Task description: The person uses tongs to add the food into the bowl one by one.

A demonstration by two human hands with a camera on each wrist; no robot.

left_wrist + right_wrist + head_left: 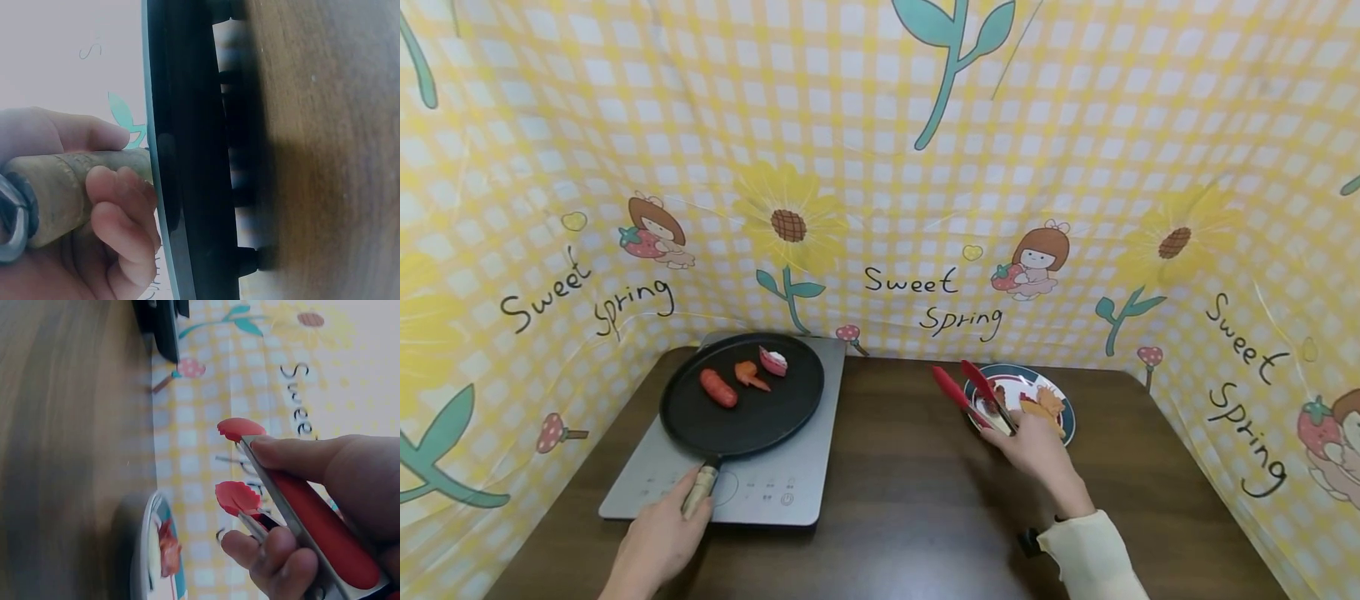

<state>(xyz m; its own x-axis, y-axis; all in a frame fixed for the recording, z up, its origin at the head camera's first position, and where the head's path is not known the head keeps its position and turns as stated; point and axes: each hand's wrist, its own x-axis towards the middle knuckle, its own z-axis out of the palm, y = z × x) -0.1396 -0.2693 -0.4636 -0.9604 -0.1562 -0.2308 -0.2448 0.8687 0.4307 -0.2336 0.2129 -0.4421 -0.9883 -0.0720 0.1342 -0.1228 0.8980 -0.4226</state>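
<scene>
My left hand (662, 529) grips the wood-toned handle (700, 492) of a flat black pan (760, 432). In the left wrist view the fingers curl round that handle, a metal ring at its end. On the pan lie a red sausage (718, 388), an orange wing-shaped piece (750, 374) and a red piece with a white top (773, 362). My right hand (1037, 450) holds red-tipped tongs (281, 487) at the near edge of a plate (1006, 372). Their tips stand apart with nothing between them, pointing toward the back left.
Under the pan is a silver induction cooktop (808, 492) with touch controls at its front. Several food pieces (1047, 402) lie on the blue-rimmed plate. A brown wooden table (895, 467) carries everything, with a yellow checked cloth (880, 200) hanging round the back and sides.
</scene>
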